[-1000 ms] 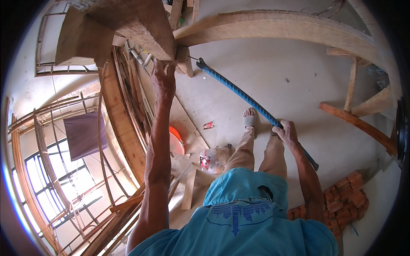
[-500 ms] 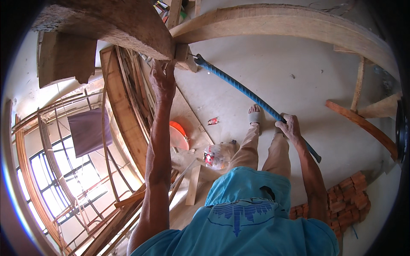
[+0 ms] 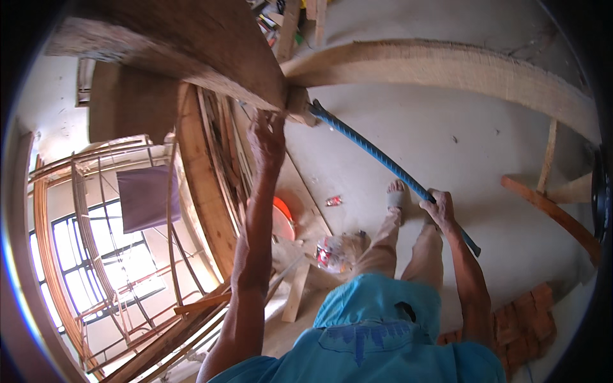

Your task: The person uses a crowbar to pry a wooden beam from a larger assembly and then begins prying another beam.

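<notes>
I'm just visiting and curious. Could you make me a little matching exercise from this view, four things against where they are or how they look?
Things:
1. Brick pile
2. Left hand
3. Square sheet
4. Right hand

Places, colours or states:
A. Closed around the blue pry bar
B. Purple-grey, on the window side of the picture
C. Raised to the lower edge of the heavy wooden beam
D. Reddish-orange, in the lower right of the picture

Right pairs: 1-D, 2-C, 3-B, 4-A.
</notes>
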The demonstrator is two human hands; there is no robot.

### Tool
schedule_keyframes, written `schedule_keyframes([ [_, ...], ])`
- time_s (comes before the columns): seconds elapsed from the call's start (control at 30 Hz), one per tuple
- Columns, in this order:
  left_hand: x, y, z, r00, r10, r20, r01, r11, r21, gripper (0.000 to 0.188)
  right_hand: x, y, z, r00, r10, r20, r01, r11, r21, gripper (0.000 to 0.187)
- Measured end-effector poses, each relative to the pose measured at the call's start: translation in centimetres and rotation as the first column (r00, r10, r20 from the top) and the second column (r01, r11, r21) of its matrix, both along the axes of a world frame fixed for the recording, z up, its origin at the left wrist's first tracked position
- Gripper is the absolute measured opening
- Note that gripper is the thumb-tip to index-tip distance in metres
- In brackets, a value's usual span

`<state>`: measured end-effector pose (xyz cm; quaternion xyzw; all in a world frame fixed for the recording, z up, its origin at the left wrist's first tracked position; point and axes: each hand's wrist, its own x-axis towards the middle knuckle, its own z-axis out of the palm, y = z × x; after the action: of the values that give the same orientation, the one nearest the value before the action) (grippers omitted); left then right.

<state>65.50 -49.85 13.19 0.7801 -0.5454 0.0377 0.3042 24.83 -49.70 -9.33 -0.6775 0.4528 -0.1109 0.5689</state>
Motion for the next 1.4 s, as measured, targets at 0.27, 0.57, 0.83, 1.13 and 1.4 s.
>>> schedule_keyframes([
  [0.27, -0.2, -0.3, 0.0, 1.0, 0.008, -0.014, -0.008, 1.0, 0.001, 0.023, 1.5, 0.5, -1.7, 0.999, -0.038, -0.01, 0.039, 0.998, 0.057, 0.026],
  [0.57, -0.5, -0.6, 0.3, 0.995, -0.044, -0.093, 0.043, 0.999, -0.012, 0.025, 2.1, 0.7, 0.2, 0.993, -0.087, 0.084, 0.075, 0.989, 0.129, 0.023],
  [0.83, -0.7, -0.5, 0.2, 0.997, -0.05, -0.066, 0.051, 0.999, 0.008, 0.027, 2.5, 1.0, 0.8, 0.992, -0.074, 0.101, 0.057, 0.985, 0.163, 0.022],
  [1.13, -1.2, -0.6, 1.0, 0.999, -0.028, -0.044, 0.03, 0.999, 0.031, 0.024, 3.5, 2.6, -3.1, 0.989, -0.045, 0.139, 0.027, 0.991, 0.132, 0.019],
  [1.4, 0.2, -0.5, -0.5, 0.998, -0.058, -0.018, 0.057, 0.998, -0.035, 0.022, 3.8, 3.9, -1.0, 0.997, -0.04, 0.066, 0.034, 0.995, 0.092, 0.023],
])
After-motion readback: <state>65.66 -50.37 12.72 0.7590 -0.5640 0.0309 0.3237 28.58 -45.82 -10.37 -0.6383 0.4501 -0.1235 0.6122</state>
